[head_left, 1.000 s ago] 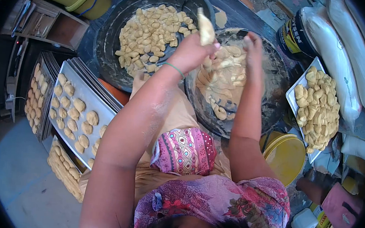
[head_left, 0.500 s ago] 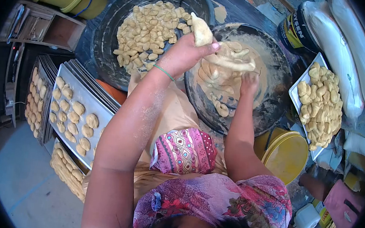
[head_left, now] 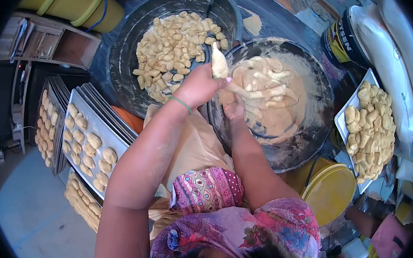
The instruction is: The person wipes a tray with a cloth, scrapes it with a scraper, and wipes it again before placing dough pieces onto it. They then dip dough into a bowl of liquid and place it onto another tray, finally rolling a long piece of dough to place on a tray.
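Observation:
My left hand (head_left: 205,84) is closed round a dough rope (head_left: 218,64). One tapered end sticks up above the fist, and the rope trails out toward the pile on the other side. Just below it, my right hand (head_left: 234,109) is turned palm upward, its floury fingers stretched out beside the rope; the fingertips are partly hidden. Several more dough strips (head_left: 268,83) lie heaped in a black basin (head_left: 306,151) dusted with tan flour. A second dark basin (head_left: 119,69), to the left, holds many small dough pieces (head_left: 172,44).
Metal trays (head_left: 91,115) with shaped dough are stacked at the left. A white tray (head_left: 341,117) piled with dough pieces (head_left: 371,127) is on the right. Nearby are a yellow lidded bucket (head_left: 330,192), a paint pail (head_left: 340,37), plastic-wrapped bundles (head_left: 390,70) and a wooden shelf (head_left: 72,45).
My right hand has moved left from the far side of the flour to just below my left hand. My left hand keeps its hold on the dough rope. The view has shifted slightly.

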Demonstrator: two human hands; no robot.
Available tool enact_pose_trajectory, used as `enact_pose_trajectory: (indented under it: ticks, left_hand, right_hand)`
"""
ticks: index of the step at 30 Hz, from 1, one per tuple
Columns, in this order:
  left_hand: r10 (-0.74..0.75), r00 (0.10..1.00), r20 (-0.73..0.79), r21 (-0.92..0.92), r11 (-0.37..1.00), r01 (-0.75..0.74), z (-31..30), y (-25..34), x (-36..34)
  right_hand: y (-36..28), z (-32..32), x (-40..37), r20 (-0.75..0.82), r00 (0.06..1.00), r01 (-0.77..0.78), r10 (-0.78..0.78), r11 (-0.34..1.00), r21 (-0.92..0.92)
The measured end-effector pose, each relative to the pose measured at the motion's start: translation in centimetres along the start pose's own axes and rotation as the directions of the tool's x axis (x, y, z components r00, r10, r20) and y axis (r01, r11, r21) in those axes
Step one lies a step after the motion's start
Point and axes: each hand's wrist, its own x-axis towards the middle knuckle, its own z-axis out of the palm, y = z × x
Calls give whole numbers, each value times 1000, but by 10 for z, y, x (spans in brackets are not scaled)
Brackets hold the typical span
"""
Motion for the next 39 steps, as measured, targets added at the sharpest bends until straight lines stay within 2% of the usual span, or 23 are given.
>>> enact_pose_trajectory:
  ticks: [3, 4, 5, 7, 8, 11, 13, 16, 17, 20, 21, 24, 26, 27, 29, 30, 31, 32, 34, 35, 37, 38, 39]
  left_hand:
    - [1, 1000, -3, -223, 975, -2, -1, 2, 0]
    - [3, 1000, -23, -305, 952, -10, 1, 3, 1]
    - [6, 999, -43, -386, 922, -22, 2, 3, 1]
    - [-35, 999, -23, -510, 860, 18, 3, 2, 4]
    - [-54, 999, -4, -570, 821, 42, 4, 3, 5]
    - [-47, 996, 71, -608, 790, 80, 13, 8, 7]
    - [17, 992, 124, -652, 755, 68, 25, 14, 3]
    - [210, 975, 77, -849, 526, -46, 51, 15, 17]
    - [243, 967, 78, -872, 487, -52, 53, 28, 14]
    - [359, 927, -108, -935, 281, -218, 74, 72, 12]
    - [326, 917, -232, -915, 248, -319, 81, 90, 7]
    - [311, 915, -256, -929, 183, -322, 90, 127, -21]
    - [419, 859, -295, -916, 130, -378, 70, 140, -28]
    - [457, 825, -333, -911, 71, -406, 56, 149, -34]
    - [509, 765, -395, -894, -22, -447, 31, 155, -44]
    - [531, 735, -422, -882, -54, -468, 20, 155, -45]
    - [471, 748, -467, -865, -66, -498, 15, 149, -37]
    - [457, 755, -471, -846, 10, -534, 17, 135, -28]
    - [426, 769, -476, -796, 163, -583, 28, 101, -7]
    - [354, 841, -410, -798, 307, -518, 34, 88, -2]
    - [163, 947, -278, -762, 563, -321, 46, 68, 1]
    - [218, 933, -286, -594, 724, -351, 50, 65, 0]
    - [279, 919, -277, -390, 842, -373, 52, 66, 1]
  right_hand:
    - [-2, -1, -11, -180, 983, -87, 42, 965, -249]
    - [-17, -4, -15, -50, 999, -18, -19, 763, -646]
    - [-40, 19, -38, -15, 998, -49, 65, 576, -816]
    - [-82, 110, -103, 24, 960, -62, 279, 295, -954]
    - [-97, 149, -125, 59, 955, -9, 290, 228, -974]
    - [-130, 236, -165, 215, 961, 201, 174, 95, -975]
    - [-118, 283, -181, 517, 854, 514, -62, 254, -819]
    - [-104, 328, -210, 675, 717, 687, -176, 341, -641]
    - [-97, 337, -222, 722, 636, 772, -272, 227, -594]
    - [-84, 332, -221, 812, 240, 937, -532, -91, -337]
    - [-86, 320, -209, 839, 163, 934, -520, -193, -301]
    - [-91, 299, -177, 765, 205, 976, -611, 65, -210]
    - [-122, 254, -145, 777, 362, 730, -515, -362, -580]
    - [-131, 232, -136, 729, 483, 538, -486, -492, -684]
    - [-154, 175, -116, 522, 742, 35, -420, -754, -656]
    - [-187, 82, -62, 659, 676, 124, -330, -830, -543]
    - [-196, 41, -49, 701, 627, 171, -339, -818, -549]
    - [-195, 18, -51, 737, 578, 219, -350, -804, -553]
    - [-192, 24, -68, 435, 791, 384, -430, -205, -900]
    - [-195, 30, -77, 276, 887, 352, -369, 154, -923]
    - [-210, 43, -91, 232, 935, 335, -268, 456, -824]
    - [-212, 47, -103, 211, 954, 298, -213, 596, -746]
    - [-208, 62, -118, 178, 952, 292, -250, 561, -775]
